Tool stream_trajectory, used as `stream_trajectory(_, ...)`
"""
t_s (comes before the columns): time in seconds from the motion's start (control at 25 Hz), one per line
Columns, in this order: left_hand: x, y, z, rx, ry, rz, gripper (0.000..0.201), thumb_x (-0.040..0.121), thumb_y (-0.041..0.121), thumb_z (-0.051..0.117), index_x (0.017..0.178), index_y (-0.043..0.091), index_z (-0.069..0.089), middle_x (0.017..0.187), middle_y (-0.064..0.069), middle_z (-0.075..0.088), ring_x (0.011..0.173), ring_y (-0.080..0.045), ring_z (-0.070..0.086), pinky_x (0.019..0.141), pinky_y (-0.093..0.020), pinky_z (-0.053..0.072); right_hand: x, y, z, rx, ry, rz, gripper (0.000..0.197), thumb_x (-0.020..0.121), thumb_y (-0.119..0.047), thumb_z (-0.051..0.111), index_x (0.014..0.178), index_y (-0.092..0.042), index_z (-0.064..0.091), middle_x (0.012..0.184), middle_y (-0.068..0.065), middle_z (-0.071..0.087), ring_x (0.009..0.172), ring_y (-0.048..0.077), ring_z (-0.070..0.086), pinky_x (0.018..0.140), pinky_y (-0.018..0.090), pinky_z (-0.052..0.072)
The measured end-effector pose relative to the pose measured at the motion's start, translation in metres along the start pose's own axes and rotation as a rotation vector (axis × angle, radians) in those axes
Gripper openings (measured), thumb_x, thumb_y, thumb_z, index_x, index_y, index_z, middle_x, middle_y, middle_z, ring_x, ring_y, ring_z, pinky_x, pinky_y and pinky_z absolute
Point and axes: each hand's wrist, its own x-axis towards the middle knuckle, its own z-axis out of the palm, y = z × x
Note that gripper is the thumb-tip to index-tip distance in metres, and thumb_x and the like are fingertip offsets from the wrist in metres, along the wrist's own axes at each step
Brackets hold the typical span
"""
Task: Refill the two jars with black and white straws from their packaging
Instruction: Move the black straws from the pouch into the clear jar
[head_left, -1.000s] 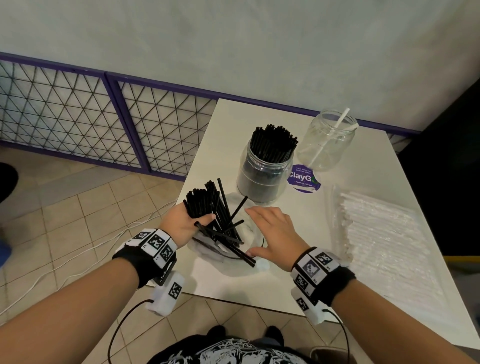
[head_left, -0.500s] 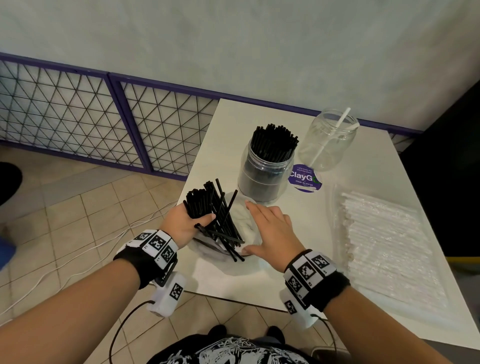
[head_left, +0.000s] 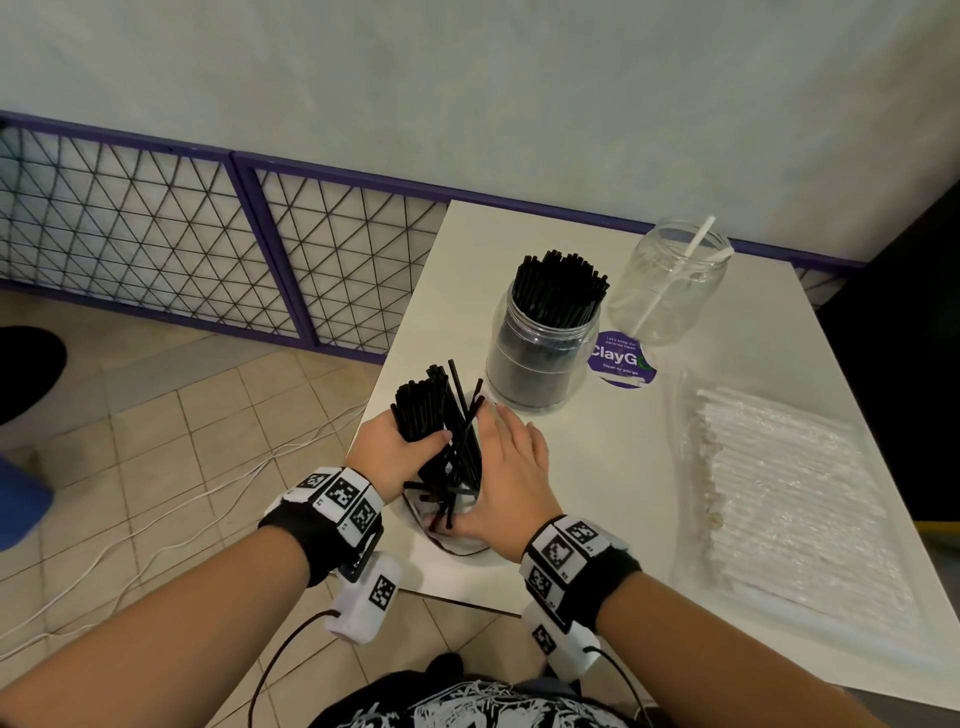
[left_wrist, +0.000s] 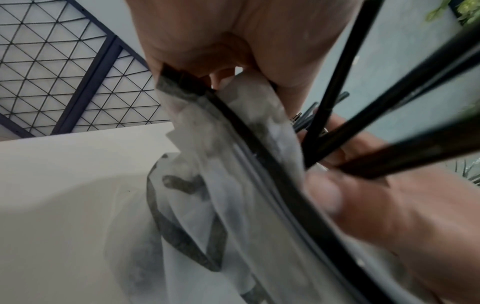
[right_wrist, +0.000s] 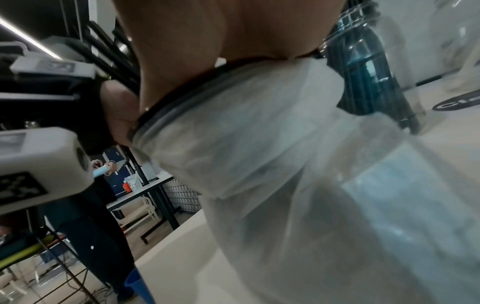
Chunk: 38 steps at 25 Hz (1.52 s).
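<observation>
My left hand (head_left: 410, 448) grips a thick bundle of black straws (head_left: 423, 408) at the table's near left corner, standing them up out of their clear plastic bag (head_left: 460, 545). My right hand (head_left: 511, 462) lies with straight fingers against the loose black straws, pushing them toward the bundle. In the left wrist view the loose straws (left_wrist: 389, 115) cross over the crumpled bag (left_wrist: 233, 185). A jar packed with black straws (head_left: 543, 338) stands just behind. The second jar (head_left: 670, 286) holds two white straws. The pack of white straws (head_left: 779, 483) lies flat on the right.
A round purple sticker (head_left: 621, 358) sits on the white table (head_left: 597, 467) between the jars. A purple-framed wire fence (head_left: 208, 249) runs along the wall at left. White cables (head_left: 182, 499) trail over the tiled floor beside the table.
My right hand has slid left against the loose black straws, which now stand steeper and closer to the bundle. My left hand kept its grip and barely moved.
</observation>
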Motion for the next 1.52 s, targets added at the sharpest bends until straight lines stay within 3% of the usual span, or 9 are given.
stream_trajectory(0.24,-0.002,-0.001,-0.002,-0.106,-0.053,0.01,0.048,0.061,0.059,0.066,0.095,0.025,0.067,0.089,0.002,0.073,0.087,-0.015,0.069,0.084,-0.041,0.055,0.011,-0.003,0.012,0.265,0.141,0.034,0.099,0.067,-0.054,0.07,0.147,-0.022,0.022,0.125,-0.009,0.054,0.122,0.012,0.038,0.112,0.034,0.02)
stream_trajectory(0.36,-0.003,0.0,-0.001,-0.067,-0.051,-0.009,0.044,0.064,0.054,0.07,0.092,0.02,0.067,0.089,-0.003,0.072,0.088,-0.021,0.068,0.084,-0.042,0.055,0.014,0.001,0.018,0.389,0.201,0.083,0.047,0.071,-0.047,0.06,0.116,-0.032,0.057,0.086,-0.014,0.064,0.094,0.013,0.056,0.099,0.04,0.037)
stream_trajectory(0.52,-0.006,-0.001,-0.007,0.014,-0.046,0.005,0.049,0.067,0.054,0.065,0.097,0.016,0.066,0.09,-0.003,0.07,0.087,-0.018,0.066,0.083,-0.043,0.054,0.014,0.01,0.005,0.624,0.229,0.161,0.01,0.086,-0.028,0.055,0.086,-0.028,0.064,0.075,-0.011,0.064,0.076,0.008,0.061,0.078,0.033,0.051)
stream_trajectory(0.68,-0.007,0.001,-0.013,0.0,-0.051,0.014,0.056,0.063,0.057,0.06,0.098,0.013,0.065,0.09,-0.006,0.069,0.087,-0.021,0.065,0.084,-0.045,0.053,0.023,0.019,-0.015,0.651,0.213,0.243,0.015,0.094,-0.014,0.051,0.104,-0.022,0.058,0.091,-0.005,0.061,0.085,0.011,0.061,0.086,0.032,0.05)
stream_trajectory(0.76,-0.008,0.004,-0.012,0.005,-0.053,0.014,0.048,0.069,0.05,0.064,0.099,0.012,0.065,0.091,-0.007,0.069,0.088,-0.023,0.064,0.084,-0.045,0.053,0.031,0.02,-0.021,0.576,0.119,0.254,0.026,0.092,-0.013,0.053,0.118,-0.018,0.054,0.109,0.001,0.056,0.099,0.018,0.059,0.096,0.036,0.047)
stream_trajectory(0.84,-0.009,0.005,-0.009,0.0,-0.05,0.013,0.034,0.076,0.038,0.07,0.097,0.011,0.065,0.09,-0.008,0.069,0.088,-0.024,0.065,0.084,-0.044,0.053,0.037,0.018,-0.025,0.49,0.004,0.238,0.037,0.089,-0.013,0.06,0.125,-0.014,0.052,0.114,-0.003,0.053,0.105,0.011,0.052,0.099,0.027,0.041)
stream_trajectory(1.0,-0.01,0.006,-0.006,-0.094,-0.04,-0.033,0.051,0.062,0.054,0.065,0.096,0.017,0.067,0.091,-0.005,0.071,0.088,-0.02,0.067,0.085,-0.045,0.054,0.046,0.016,-0.02,0.514,-0.132,0.274,0.043,0.071,-0.026,0.077,0.11,-0.021,0.06,0.103,-0.002,0.069,0.097,0.016,0.063,0.092,0.037,0.049)
stream_trajectory(1.2,-0.012,0.013,-0.002,-0.184,-0.033,-0.039,0.059,0.055,0.053,0.065,0.1,0.016,0.066,0.097,-0.005,0.071,0.094,-0.02,0.067,0.09,-0.044,0.053,0.056,0.015,0.002,0.411,-0.14,0.3,0.069,0.041,-0.06,0.062,0.102,-0.029,0.059,0.094,-0.002,0.069,0.094,0.022,0.064,0.083,0.047,0.053)
stream_trajectory(1.52,-0.006,0.014,-0.008,-0.243,-0.042,0.005,0.058,0.061,0.057,0.066,0.107,0.023,0.067,0.102,0.002,0.072,0.099,-0.015,0.067,0.094,-0.043,0.052,0.046,0.01,0.002,0.534,0.13,0.133,0.052,0.07,-0.041,0.069,0.118,-0.025,0.055,0.108,-0.006,0.056,0.102,0.012,0.057,0.092,0.036,0.048)
